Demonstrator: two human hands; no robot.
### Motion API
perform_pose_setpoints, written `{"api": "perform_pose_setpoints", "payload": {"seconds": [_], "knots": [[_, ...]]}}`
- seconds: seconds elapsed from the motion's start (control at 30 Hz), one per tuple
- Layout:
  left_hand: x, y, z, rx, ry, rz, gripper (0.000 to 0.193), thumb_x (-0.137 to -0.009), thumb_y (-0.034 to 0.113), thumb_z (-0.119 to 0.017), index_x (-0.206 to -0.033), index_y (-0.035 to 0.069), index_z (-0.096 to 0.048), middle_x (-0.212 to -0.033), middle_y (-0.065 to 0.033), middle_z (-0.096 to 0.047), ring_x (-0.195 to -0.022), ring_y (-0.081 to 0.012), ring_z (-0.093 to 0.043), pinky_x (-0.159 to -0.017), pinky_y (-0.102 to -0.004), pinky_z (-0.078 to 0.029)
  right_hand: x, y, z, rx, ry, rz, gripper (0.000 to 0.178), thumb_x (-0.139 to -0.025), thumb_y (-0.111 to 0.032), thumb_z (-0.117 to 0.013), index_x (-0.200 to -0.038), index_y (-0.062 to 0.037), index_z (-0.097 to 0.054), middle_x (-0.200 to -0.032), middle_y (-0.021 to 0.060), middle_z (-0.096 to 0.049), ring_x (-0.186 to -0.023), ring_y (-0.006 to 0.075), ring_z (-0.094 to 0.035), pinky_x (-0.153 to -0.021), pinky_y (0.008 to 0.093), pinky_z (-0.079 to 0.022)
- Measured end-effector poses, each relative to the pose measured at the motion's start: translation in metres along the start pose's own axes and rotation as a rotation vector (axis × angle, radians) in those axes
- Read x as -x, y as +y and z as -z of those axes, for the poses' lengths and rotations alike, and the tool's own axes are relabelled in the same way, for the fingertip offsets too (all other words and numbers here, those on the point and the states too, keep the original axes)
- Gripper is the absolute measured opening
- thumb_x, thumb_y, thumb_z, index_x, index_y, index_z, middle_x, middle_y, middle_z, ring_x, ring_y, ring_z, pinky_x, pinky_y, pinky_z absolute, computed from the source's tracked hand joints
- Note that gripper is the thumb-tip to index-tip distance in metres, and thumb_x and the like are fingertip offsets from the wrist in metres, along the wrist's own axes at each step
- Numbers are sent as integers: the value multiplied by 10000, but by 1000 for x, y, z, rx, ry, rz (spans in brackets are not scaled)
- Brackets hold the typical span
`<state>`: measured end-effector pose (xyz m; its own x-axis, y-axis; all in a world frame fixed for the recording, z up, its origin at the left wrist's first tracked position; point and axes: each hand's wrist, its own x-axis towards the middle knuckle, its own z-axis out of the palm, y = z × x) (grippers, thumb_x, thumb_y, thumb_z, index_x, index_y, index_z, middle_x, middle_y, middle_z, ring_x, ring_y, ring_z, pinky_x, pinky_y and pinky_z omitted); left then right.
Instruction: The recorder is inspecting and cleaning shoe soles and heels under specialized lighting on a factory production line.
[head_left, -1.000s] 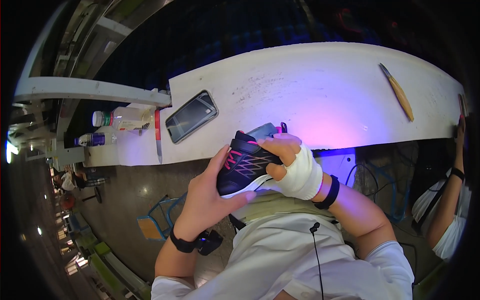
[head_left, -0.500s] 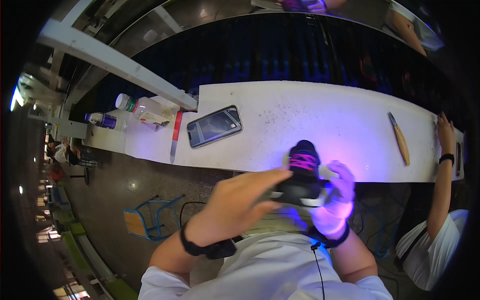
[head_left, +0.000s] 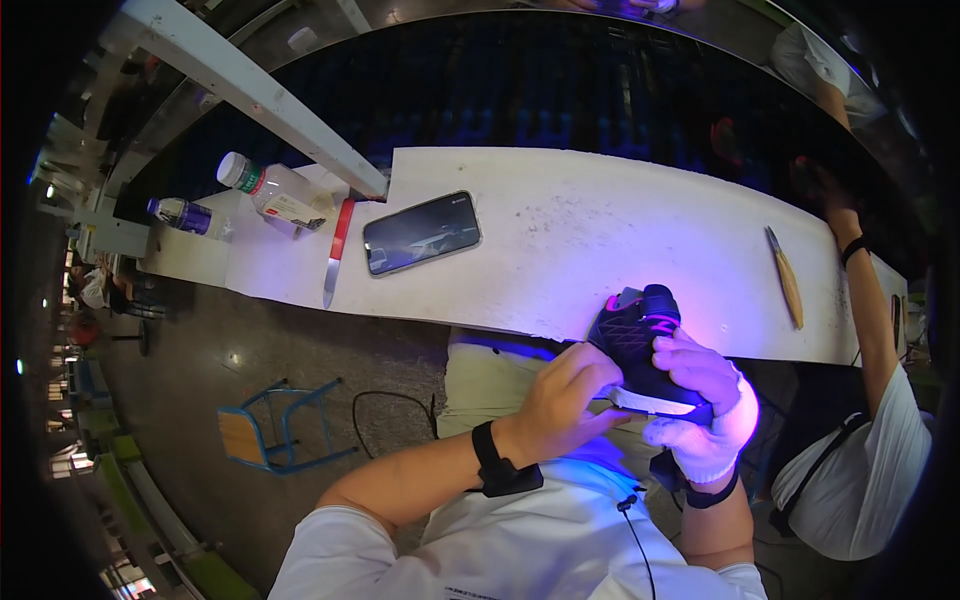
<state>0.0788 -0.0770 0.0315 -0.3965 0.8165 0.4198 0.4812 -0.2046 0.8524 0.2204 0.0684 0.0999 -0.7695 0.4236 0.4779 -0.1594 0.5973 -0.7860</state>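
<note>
A small black shoe [head_left: 637, 345] with pink accents and a white sole edge is held in front of me, by the near edge of the white table. My right hand [head_left: 715, 405], in a white glove lit violet, grips it from the right, fingers over the upper and thumb low by the sole. The bare left hand [head_left: 572, 398] is closed at the sole's left side, its fingers curled and thumb pressed against the edge. Whether those fingertips pinch anything besides the shoe is hidden.
On the white table [head_left: 560, 260] lie a phone [head_left: 422, 234], a red-handled knife [head_left: 339, 250] and a wooden-handled knife [head_left: 786, 280]. Two bottles lie near the metal post [head_left: 260, 95]. Beyond runs a dark conveyor [head_left: 520, 90]. A co-worker's arm [head_left: 868, 290] reaches in at right; a stool [head_left: 285, 430] stands lower left.
The shoe has turned and shifted right. My left hand has gone from outstretched fingers beside it to curled fingers at its sole. The co-worker's hand has moved from the table out over the conveyor.
</note>
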Motion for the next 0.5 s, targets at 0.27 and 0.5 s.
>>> {"api": "perform_pose_setpoints", "payload": {"seconds": [0.27,0.5], "knots": [[-12,23,-20,88,133,-96,452,-680,0,-880,-994,51,-559,-942,-124,-580,-786,-302,-554,-704,-379,-455,2,10,12,-49,-40,-2,636,-751,-319,-933,-1202,11,-631,-1156,221,-745,-1156,431,-716,-1104,592,-496],[-30,24,-21,158,52,6,422,-700,34,-928,-950,67,-590,-934,-98,-595,-808,-261,-559,-745,-376,-447,15,28,18,-238,40,-10,557,-711,-283,-979,-1090,-33,-656,-1100,210,-763,-1106,417,-742,-1067,584,-528]]}}
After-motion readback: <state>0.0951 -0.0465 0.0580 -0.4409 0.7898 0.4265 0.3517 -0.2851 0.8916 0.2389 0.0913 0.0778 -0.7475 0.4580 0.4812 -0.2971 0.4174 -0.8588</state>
